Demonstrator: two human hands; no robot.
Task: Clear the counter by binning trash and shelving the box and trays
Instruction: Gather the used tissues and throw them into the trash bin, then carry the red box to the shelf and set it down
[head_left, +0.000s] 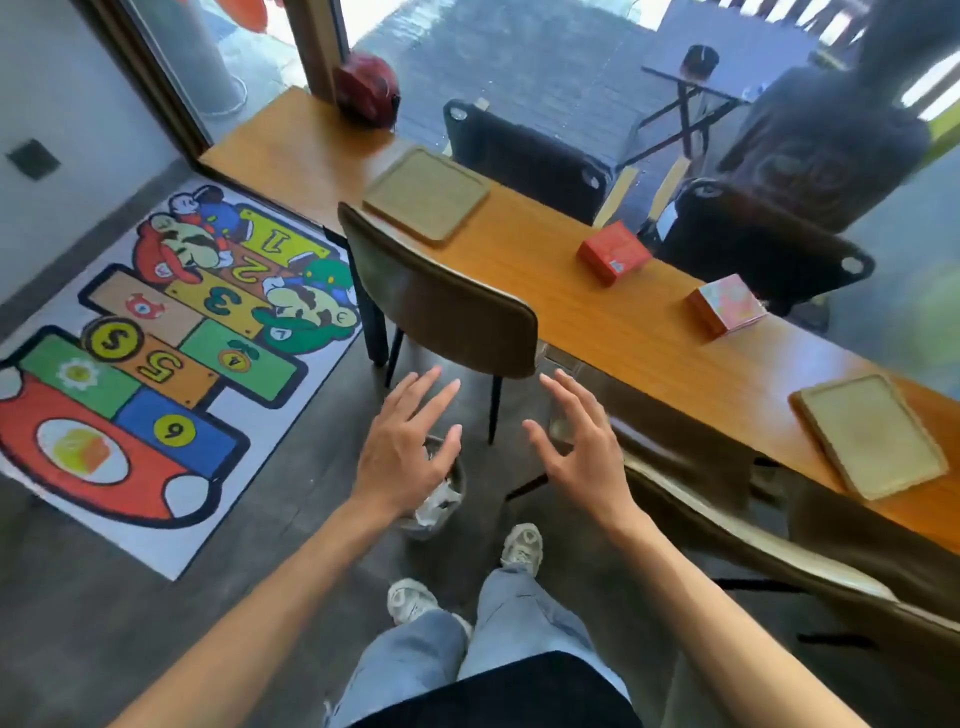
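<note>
Both hands empty, near tray (872, 436) lengthwise along counter (597, 306)

Bare forearms, no sleeves in view. Left hand (402, 457) and right hand (576, 447) ungloved, no rings or watch. Black top (498, 693), light blue jeans (410, 660), chunky off-white trainers (522, 545).

There is a single view, from a wide-angle camera on the person's head. It looks forward and steeply down, so the person's own legs and shoes (521, 544) sit at the bottom edge and both forearms reach up from below into the middle. The floor lies close beneath; the table (613, 312) runs diagonally across the upper right, a little farther off, with a window behind it. Straight lines bend near the edges.
</note>
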